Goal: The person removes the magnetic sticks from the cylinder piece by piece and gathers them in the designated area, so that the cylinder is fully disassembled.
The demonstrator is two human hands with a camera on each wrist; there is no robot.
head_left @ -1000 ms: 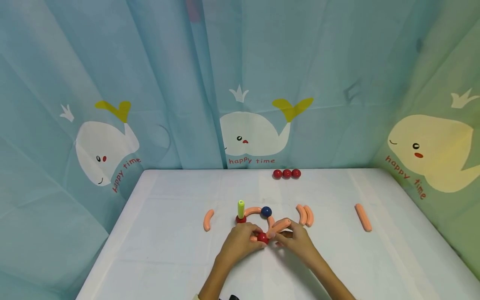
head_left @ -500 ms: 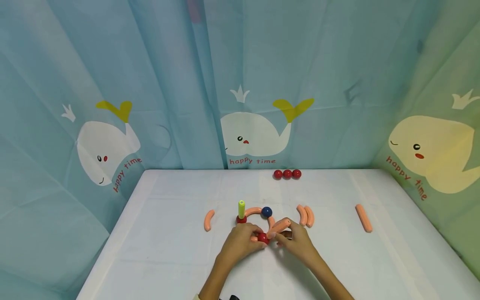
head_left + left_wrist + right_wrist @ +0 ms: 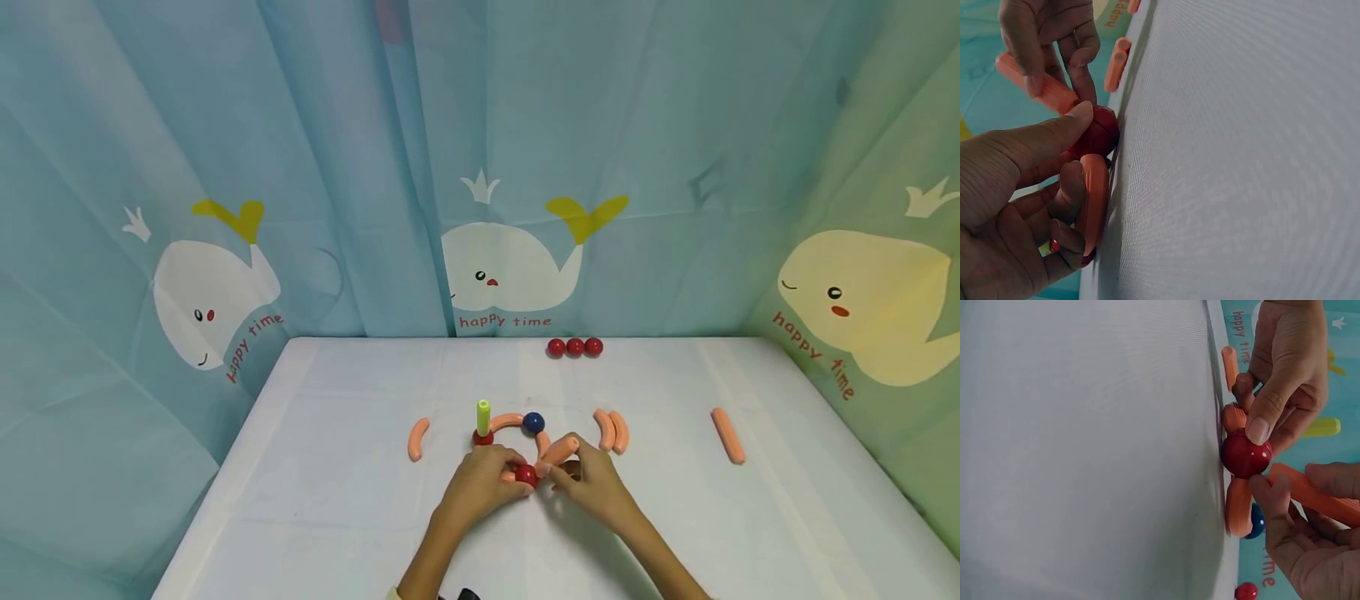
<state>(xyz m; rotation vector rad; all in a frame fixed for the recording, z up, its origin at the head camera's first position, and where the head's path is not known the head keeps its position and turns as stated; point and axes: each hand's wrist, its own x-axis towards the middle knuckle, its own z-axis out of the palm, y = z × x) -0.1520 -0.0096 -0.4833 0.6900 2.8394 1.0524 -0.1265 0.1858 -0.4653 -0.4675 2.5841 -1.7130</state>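
Over the table (image 3: pixel 322 517), left hand (image 3: pixel 482 482) is pinching a red ball (image 3: pixel 527 476), right hand (image 3: pixel 597 485) gripping an orange rod (image 3: pixel 560 451); joining is apparently underway, next needing aligned pressure.

From my station I count the surface (image 3: pixel 337 517) contents as follows. Red balls (image 3: pixel 574 347): five, three at the far edge, two in the assembly (image 3: pixel 542 442). Blue ball (image 3: pixel 533 422): one. Curved orange rods (image 3: pixel 418 439): six, three in the assembly, three loose. Straight orange rods (image 3: pixel 727 436): two, one nearer the right edge. Yellow-green rod (image 3: pixel 483 418): one. Printed whales (image 3: pixel 510 268) behind the far edge and side edges: three.
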